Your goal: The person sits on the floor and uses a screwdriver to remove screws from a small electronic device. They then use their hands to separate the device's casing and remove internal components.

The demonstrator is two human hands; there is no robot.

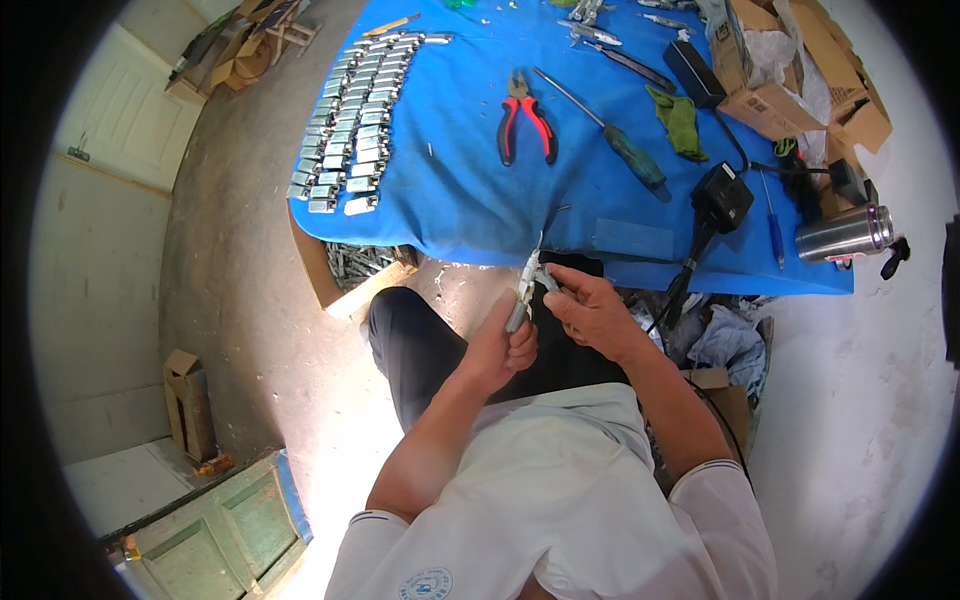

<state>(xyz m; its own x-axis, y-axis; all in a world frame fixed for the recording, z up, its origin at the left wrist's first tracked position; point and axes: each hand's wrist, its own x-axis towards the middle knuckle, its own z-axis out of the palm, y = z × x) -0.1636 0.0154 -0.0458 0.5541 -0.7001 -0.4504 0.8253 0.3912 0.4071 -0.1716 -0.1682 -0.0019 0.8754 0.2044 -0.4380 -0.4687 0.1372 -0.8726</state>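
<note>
My left hand [502,345] is closed around a slim light-grey metal part [528,274], held upright over my lap just in front of the table's edge. A thin bent dark tip sticks up from its top. My right hand [592,308] is closed, thumb and fingers pinching a small grey piece [547,280] right beside that part. Whether the two pieces are joined, I cannot tell. Beyond my hands on the blue cloth [460,190] lie red-and-black pliers [521,118] and a screwdriver with a dark green handle [632,160].
Rows of small metal pieces [345,125] cover the table's left side. Below them stands a cardboard box of metal parts [360,268]. To the right are a black power adapter [722,196], a green cloth [678,122], a steel flask [845,234] and open cartons [770,108].
</note>
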